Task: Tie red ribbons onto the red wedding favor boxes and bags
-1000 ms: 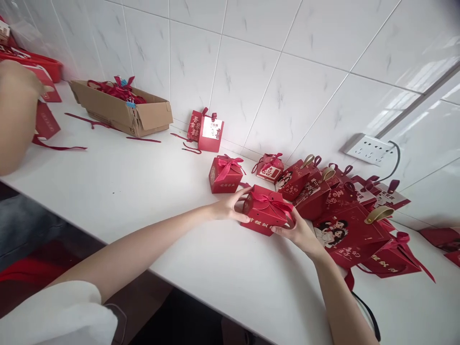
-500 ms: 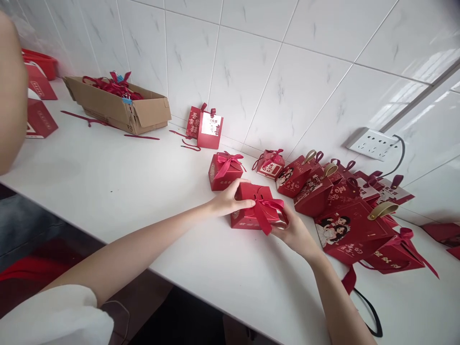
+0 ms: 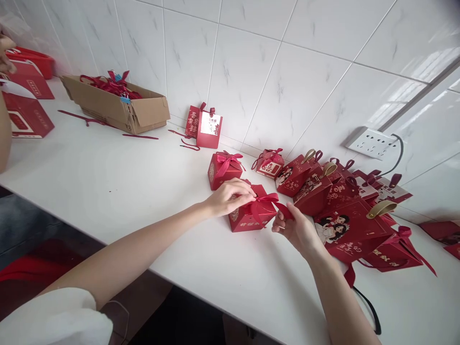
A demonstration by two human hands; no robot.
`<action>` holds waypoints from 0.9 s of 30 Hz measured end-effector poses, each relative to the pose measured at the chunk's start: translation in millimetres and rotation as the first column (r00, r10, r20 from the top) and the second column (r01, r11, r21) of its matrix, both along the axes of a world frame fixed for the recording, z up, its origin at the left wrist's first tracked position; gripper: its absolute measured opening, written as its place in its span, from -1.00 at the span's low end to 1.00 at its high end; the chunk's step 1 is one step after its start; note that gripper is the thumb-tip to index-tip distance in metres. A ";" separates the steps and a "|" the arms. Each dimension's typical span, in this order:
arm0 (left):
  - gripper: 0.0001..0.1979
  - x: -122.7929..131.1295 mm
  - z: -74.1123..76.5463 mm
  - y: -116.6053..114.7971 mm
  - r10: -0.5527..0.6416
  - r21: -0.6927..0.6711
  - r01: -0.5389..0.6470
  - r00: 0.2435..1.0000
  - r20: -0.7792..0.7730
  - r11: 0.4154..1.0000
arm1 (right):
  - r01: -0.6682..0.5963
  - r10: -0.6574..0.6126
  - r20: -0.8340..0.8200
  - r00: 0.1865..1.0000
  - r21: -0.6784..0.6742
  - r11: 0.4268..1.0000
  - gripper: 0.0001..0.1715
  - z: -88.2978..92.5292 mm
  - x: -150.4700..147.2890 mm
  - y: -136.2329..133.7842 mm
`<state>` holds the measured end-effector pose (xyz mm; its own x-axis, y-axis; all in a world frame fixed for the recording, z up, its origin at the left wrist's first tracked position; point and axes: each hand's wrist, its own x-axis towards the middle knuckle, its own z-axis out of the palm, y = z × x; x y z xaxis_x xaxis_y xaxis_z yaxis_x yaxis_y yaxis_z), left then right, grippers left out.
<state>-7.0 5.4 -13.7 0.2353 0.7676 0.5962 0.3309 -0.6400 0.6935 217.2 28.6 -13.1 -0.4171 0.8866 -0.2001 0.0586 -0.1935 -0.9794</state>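
A small red gift box with gold lettering stands upright on the white table, its top folded together. Across that top runs a red ribbon tied in a bow. My left hand reaches over the box's left side, thumb and fingers pinched at the bow's knot; the fingertips partly cover what they grip. To the right of the box, my right hand pinches a tail of the same ribbon between thumb and forefinger, its other fingers curled. Just behind stands a second red box with a bow.
Several red gift boxes and bags crowd the right side, below a wall socket. A cardboard box of ribbons sits by the tiled wall, near two red cards. At far left, another person's hand is beside red boxes.
My left hand has shifted from holding the box's side to pinching at the bow. My right hand has left the box's right side and taken the ribbon tail, drawing it rightward.
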 end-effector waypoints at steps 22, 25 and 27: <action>-0.66 3.1 19.4 -3.6 -0.043 -0.156 -0.020 0.920 -0.389 0.988 | -0.278 0.279 0.041 0.959 -0.034 0.960 -0.60 9.4 8.1 -5.1; -0.66 2.2 20.7 -4.3 -0.048 -0.173 -0.024 0.915 -0.400 0.985 | -0.357 0.358 0.115 0.927 -0.026 0.934 -0.62 9.5 9.2 -6.2; -0.70 0.1 21.4 -4.5 -0.079 -0.191 0.004 0.918 -0.390 0.982 | -0.410 0.408 0.153 0.900 -0.019 0.912 -0.62 8.7 8.9 -7.3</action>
<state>-7.0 0.9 7.7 0.4557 0.8383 0.2992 0.5769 -0.5342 0.6180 226.1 21.2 -4.4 -0.7095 0.6475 -0.2780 0.2763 -0.1073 -0.9551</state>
